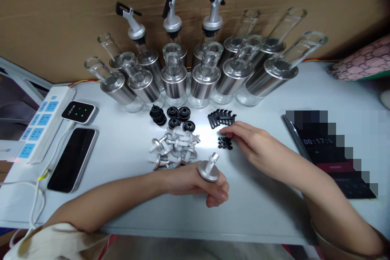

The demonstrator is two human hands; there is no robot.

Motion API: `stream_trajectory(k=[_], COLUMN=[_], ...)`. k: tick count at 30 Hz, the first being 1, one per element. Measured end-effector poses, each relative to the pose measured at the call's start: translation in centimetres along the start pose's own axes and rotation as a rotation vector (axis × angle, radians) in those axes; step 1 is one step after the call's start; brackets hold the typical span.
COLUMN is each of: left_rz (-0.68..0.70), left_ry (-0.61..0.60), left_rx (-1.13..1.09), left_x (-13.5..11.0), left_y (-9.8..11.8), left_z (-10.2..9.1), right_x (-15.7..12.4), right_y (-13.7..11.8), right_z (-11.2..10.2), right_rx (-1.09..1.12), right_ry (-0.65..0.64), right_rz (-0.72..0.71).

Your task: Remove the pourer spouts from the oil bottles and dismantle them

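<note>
My left hand [198,185] is closed around a silver metal pourer spout [209,167], held upright above the white table [262,207]. My right hand [248,138] reaches over a small heap of black rubber rings [224,143], fingertips pinched together at the heap; what they hold is too small to see. Just beyond lie a row of black plastic caps [222,118]. A pile of silver spouts [175,146] lies left of the rings, with black rubber stoppers [172,115] behind it.
Several glass bottles with steel sleeves [173,77] stand along the cardboard wall; three carry fitted pourers [172,8]. A power strip [45,120], a small device [79,112] and a phone [73,158] lie at left. A dark tablet [338,158] lies at right.
</note>
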State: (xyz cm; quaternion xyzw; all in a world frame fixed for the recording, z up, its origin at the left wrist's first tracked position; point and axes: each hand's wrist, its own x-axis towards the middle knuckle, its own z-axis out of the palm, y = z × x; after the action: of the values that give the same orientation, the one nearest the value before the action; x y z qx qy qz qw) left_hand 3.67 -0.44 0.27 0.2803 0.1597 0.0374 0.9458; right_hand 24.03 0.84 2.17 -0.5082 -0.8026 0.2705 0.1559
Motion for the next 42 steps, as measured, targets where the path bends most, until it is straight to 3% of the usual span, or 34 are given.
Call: stream_trajectory(k=[6, 15, 27, 32, 36, 39, 42], left_rz=[-0.027, -0.026, -0.019, -0.019, -0.005, 0.0, 0.006], left_ry=[0.016, 0.01, 0.003, -0.034, -0.073, -0.095, -0.117], left_rx=[-0.002, -0.015, -0.024, -0.037, -0.074, -0.062, -0.064], left_x=[0.0, -0.1, 0.0, 0.0, -0.1, -0.2, -0.2], left_y=[-0.1, -0.2, -0.3, -0.2, -0.2, -0.2, -0.1], left_z=[-0.1, -0.3, -0.3, -0.4, -0.6, -0.7, -0.7], right_x=[0.0, -0.7, -0.4, -0.3, -0.3, -0.3, -0.2], right_y=[0.0, 0.4, 0.3, -0.2, -1.8, -2.9, -3.5], right_z=[-0.3, -0.4, 0.0, -0.8, -1.4, -1.2, -0.6], right_rx=[-0.028, -0.081, -0.092, -0.04, 0.148, 0.313, 0.338], right_ry=[0.007, -0.102, -0.07, -0.015, 0.117, 0.073, 0.012], right_rz=[-0.006, 0.014, 0.056, 0.071, -0.09, -0.258, -0.28])
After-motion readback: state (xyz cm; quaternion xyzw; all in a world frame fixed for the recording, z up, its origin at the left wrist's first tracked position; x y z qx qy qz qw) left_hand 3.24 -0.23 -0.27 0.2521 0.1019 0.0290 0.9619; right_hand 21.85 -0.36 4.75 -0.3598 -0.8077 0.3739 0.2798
